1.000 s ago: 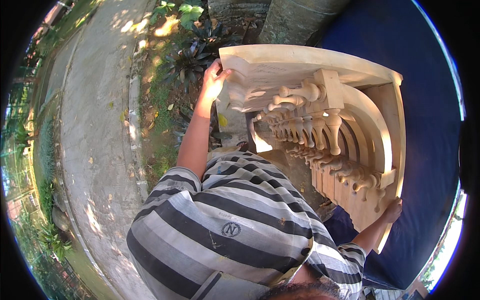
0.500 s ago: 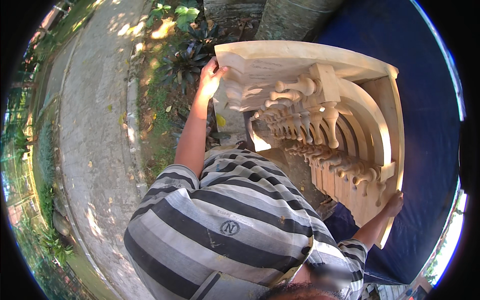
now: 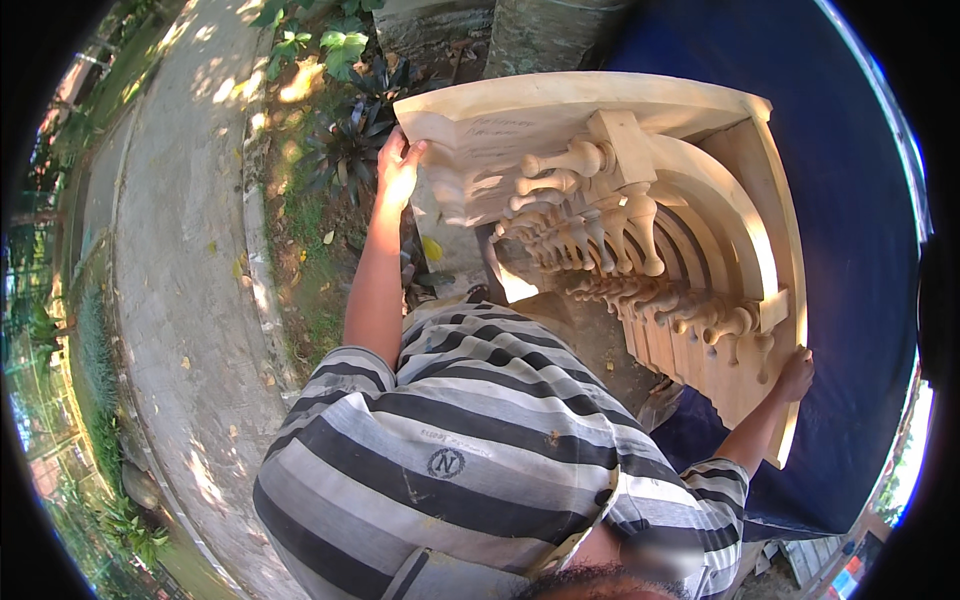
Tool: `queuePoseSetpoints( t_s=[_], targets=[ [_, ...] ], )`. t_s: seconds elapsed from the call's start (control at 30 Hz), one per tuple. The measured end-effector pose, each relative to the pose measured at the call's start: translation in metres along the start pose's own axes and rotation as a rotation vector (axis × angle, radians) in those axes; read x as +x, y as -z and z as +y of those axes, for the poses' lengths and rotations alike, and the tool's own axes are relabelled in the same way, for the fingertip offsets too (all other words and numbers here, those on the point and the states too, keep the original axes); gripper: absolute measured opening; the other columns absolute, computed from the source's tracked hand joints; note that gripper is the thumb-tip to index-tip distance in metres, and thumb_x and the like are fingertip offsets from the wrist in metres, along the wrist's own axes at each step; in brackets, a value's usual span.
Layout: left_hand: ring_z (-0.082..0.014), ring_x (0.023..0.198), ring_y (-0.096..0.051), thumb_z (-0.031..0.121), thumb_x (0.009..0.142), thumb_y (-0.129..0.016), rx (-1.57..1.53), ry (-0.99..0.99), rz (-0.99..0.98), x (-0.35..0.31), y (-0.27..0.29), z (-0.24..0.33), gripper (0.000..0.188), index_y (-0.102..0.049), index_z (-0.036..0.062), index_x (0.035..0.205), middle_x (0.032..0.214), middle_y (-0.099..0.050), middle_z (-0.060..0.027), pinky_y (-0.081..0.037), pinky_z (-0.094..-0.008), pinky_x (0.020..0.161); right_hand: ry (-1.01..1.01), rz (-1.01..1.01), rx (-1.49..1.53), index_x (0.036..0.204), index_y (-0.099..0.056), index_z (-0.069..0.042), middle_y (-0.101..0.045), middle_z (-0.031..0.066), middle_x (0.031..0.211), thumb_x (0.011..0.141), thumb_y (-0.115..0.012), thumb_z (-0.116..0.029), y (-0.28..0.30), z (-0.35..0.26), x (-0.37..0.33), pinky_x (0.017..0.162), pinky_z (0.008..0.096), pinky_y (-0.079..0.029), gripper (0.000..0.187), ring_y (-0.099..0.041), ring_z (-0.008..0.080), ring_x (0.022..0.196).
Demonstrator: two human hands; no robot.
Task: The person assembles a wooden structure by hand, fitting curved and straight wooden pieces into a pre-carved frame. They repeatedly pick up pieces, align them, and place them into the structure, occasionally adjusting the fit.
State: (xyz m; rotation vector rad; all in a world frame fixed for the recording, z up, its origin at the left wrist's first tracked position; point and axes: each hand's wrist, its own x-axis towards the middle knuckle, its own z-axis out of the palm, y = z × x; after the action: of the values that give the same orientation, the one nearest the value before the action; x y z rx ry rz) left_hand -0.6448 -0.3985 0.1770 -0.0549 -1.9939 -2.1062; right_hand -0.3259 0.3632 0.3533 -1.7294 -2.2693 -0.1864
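Both hands carry a large pale wooden piece (image 3: pixel 690 95) with curved arches (image 3: pixel 748 220) and rows of turned spindles (image 3: pixel 640 235). My left hand (image 3: pixel 399 172) is closed on its left corner, the thumb lying over the inner face and the fingers partly behind the edge. At the lower right, my right hand (image 3: pixel 795 376) grips the outer side board, with most of its fingers hidden. The piece is tilted in front of my striped shirt. Faint handwriting marks the inner face of its top board.
A dark blue sheet (image 3: pixel 850 300) spreads along the right. On the left runs a paved path (image 3: pixel 190 250), bordered by grass and leafy plants (image 3: pixel 345 150). A thick trunk-like post (image 3: pixel 545 38) stands beyond the wooden piece.
In the picture, the wooden piece has shifted slightly left and up, along with both hands. Each hand keeps its grip. The surroundings have shifted slightly too.
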Motion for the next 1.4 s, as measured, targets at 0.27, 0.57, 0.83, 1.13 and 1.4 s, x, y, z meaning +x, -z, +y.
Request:
queuePoseSetpoints(
  t_s=[0.27, 0.57, 0.83, 1.13, 1.4],
  targets=[
    [-0.0145, 0.1, -0.063, 0.012, 0.099, -0.07, 0.151, -0.059, 0.157, -0.012, -0.01, -0.014, 0.023, -0.063, -0.0032, 0.115, 0.109, -0.073, -0.0092, -0.048, -0.0297, 0.094, -0.046, 0.001, 0.012, 0.127, -0.073, -0.02, -0.072, 0.0172, 0.124, 0.096, -0.032, -0.058, -0.003, 0.002, 0.009, 0.098, 0.055, -0.051, 0.065, -0.067, 0.0429, 0.115],
    [-0.0335, 0.143, -0.046, 0.025, 0.105, -0.062, 0.36, -0.226, 0.358, -0.04, -0.054, 0.06, 0.061, -0.035, -0.0024, 0.153, 0.156, -0.044, -0.0237, -0.032, -0.0491, 0.121, -0.082, -0.041, -0.01, 0.132, -0.071, -0.026, -0.071, 0.0145, 0.127, 0.097, -0.031, -0.06, -0.003, 0.008, 0.01, 0.098, 0.0532, -0.052, 0.062, -0.066, 0.0408, 0.117],
    [-0.0446, 0.151, -0.027, 0.025, 0.089, -0.073, 1.046, -0.61, 0.039, -0.02, -0.072, 0.115, 0.07, -0.047, 0.0009, 0.149, 0.159, -0.041, -0.0184, -0.023, -0.0581, 0.124, -0.088, -0.011, -0.013, 0.136, -0.068, -0.029, -0.071, 0.0131, 0.129, 0.098, -0.029, -0.061, -0.014, 0.013, 0.018, 0.1, 0.0518, -0.052, 0.063, -0.066, 0.0389, 0.119],
    [-0.043, 0.149, -0.028, 0.019, 0.085, -0.074, 1.008, -0.628, 0.074, -0.017, -0.076, 0.105, 0.069, -0.05, 0.0042, 0.148, 0.154, -0.046, -0.0153, -0.023, -0.0565, 0.123, -0.108, -0.015, 0.0, 0.137, -0.067, -0.03, -0.072, 0.013, 0.127, 0.1, -0.026, -0.059, -0.016, 0.011, 0.016, 0.098, 0.052, -0.053, 0.063, -0.067, 0.0383, 0.118],
    [-0.0422, 0.147, -0.03, 0.016, 0.084, -0.069, 1.008, -0.661, 0.097, -0.015, -0.076, 0.101, 0.065, -0.052, 0.0052, 0.146, 0.152, -0.047, -0.0144, -0.025, -0.0553, 0.122, -0.109, -0.029, -0.026, 0.136, -0.067, -0.031, -0.072, 0.0128, 0.128, 0.1, -0.026, -0.06, -0.027, 0.022, 0.03, 0.098, 0.0522, -0.053, 0.062, -0.067, 0.0387, 0.118]
  ],
)
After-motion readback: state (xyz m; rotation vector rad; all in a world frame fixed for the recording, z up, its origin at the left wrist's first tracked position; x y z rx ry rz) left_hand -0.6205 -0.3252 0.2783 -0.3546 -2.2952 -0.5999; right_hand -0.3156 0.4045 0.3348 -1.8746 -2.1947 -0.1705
